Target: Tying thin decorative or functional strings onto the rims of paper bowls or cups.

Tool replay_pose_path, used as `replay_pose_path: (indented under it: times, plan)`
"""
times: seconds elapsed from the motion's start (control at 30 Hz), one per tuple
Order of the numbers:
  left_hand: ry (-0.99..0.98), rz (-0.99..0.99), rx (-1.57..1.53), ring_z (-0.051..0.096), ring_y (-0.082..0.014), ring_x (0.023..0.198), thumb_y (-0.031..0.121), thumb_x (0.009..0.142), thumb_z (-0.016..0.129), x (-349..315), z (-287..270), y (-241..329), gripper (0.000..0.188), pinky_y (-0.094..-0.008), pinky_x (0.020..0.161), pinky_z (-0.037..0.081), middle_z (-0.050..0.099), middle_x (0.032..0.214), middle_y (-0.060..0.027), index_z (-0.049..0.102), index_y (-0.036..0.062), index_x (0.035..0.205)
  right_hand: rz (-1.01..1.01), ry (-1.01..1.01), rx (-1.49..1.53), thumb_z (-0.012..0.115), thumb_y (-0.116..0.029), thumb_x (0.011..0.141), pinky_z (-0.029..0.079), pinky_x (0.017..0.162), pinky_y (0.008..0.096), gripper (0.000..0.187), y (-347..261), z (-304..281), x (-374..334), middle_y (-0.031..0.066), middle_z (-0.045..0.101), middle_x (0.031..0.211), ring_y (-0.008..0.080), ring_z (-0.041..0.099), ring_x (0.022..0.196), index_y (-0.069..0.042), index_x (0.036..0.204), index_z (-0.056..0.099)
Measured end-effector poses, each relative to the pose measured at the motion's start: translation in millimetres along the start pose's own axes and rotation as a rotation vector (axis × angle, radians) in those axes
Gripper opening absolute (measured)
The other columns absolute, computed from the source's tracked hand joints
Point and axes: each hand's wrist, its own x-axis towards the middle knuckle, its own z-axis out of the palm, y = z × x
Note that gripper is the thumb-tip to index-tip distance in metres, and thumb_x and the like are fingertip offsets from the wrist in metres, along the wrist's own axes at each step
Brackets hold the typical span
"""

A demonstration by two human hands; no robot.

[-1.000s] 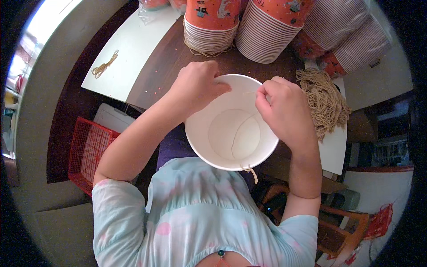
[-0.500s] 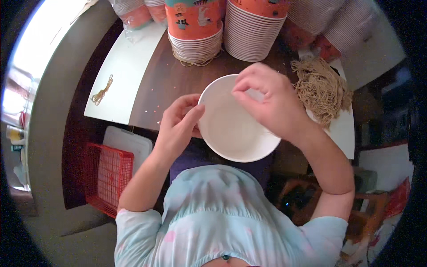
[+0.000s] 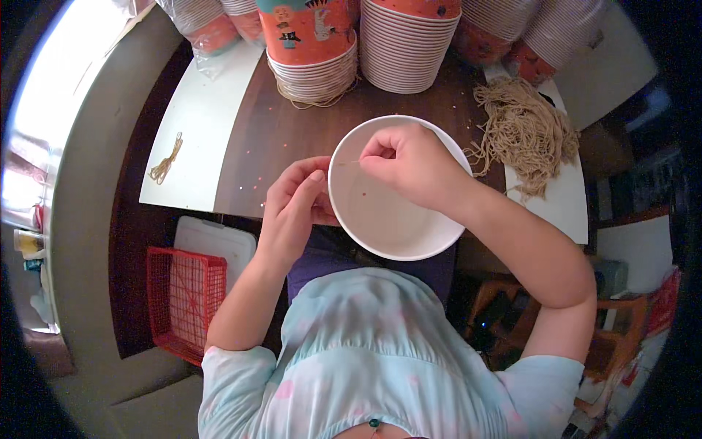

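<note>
A white paper bucket is tilted in front of me at the table's near edge, its open mouth facing up towards me. At its left rim my left hand is closed, with the fingers curled against the outer wall and the thumb just outside the rim. My right hand reaches over the mouth and pinches a thin tan cord between thumb and forefinger. The cord runs from the pinch towards the left inner wall. Its far end is too small to make out.
Stacked orange-and-white buckets stand at the back, one stack with cords around its base. A heap of tan cord lies at right, a small bundle at left. A red basket sits low at left beside a pale lid.
My right hand has moved left and down inside the bucket's mouth, and a cord now shows at its fingertips. My left thumb has shifted off the rim to just outside it.
</note>
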Motion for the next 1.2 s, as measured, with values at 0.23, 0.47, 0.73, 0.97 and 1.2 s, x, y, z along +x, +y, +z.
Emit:
replay_pose_path:
  times: [0.23,0.47,0.73,0.97,1.2]
  plan:
    - [-0.022,0.029,0.028,0.063,-0.0117,0.077,0.014,0.093,0.050,3.8,0.3,3.4,0.028,-0.0253,0.065,0.054,0.064,0.095,-0.0077,0.053,-0.0030,0.115,0.028,-0.019,0.037,0.061,-0.011,0.080,0.046,0.059,0.0242,0.012,-0.2,6.5,2.9,0.0031,0.062,0.072,0.0079,0.056,0.066,0.001,0.079,0.063]
    - [-0.050,0.195,0.380,0.061,-0.0100,0.078,0.006,0.090,0.055,7.2,-1.5,5.4,0.024,-0.0235,0.067,0.051,0.065,0.096,-0.0070,0.058,-0.0037,0.112,0.054,0.009,0.023,0.060,-0.010,0.078,0.045,0.058,0.0257,0.011,3.2,8.3,6.2,0.0039,0.062,0.070,0.0093,0.056,0.065,0.000,0.075,0.062]
    - [-0.062,0.293,0.656,0.060,-0.0096,0.072,0.004,0.086,0.057,12.6,-0.6,9.3,0.014,-0.0247,0.065,0.050,0.065,0.081,-0.0080,0.063,-0.0058,0.094,0.046,-0.073,0.017,0.058,-0.009,0.079,0.045,0.057,0.0260,0.010,-1.4,10.5,6.9,0.0031,0.061,0.067,0.0094,0.056,0.062,0.000,0.075,0.061]
    - [0.028,0.032,0.027,0.054,-0.0073,0.065,0.008,0.086,0.052,9.1,-2.0,-14.5,0.012,-0.0210,0.058,0.044,0.059,0.072,-0.0026,0.059,-0.0016,0.083,0.157,-0.225,-0.164,0.067,-0.023,0.077,0.047,0.060,0.0278,0.039,-28.4,-5.2,-20.4,0.0044,0.060,0.072,0.0134,0.057,0.065,0.002,0.105,0.058]
    - [-0.079,-0.055,-0.439,0.050,-0.0086,0.063,0.004,0.087,0.048,-13.6,-4.5,-13.4,0.007,-0.0220,0.058,0.043,0.056,0.076,-0.0021,0.053,0.0033,0.083,-0.193,-0.232,-0.740,0.075,-0.030,0.063,0.048,0.076,0.0419,0.057,-43.9,-6.4,-65.0,0.0179,0.062,0.093,0.0353,0.060,0.087,-0.001,0.107,0.053]
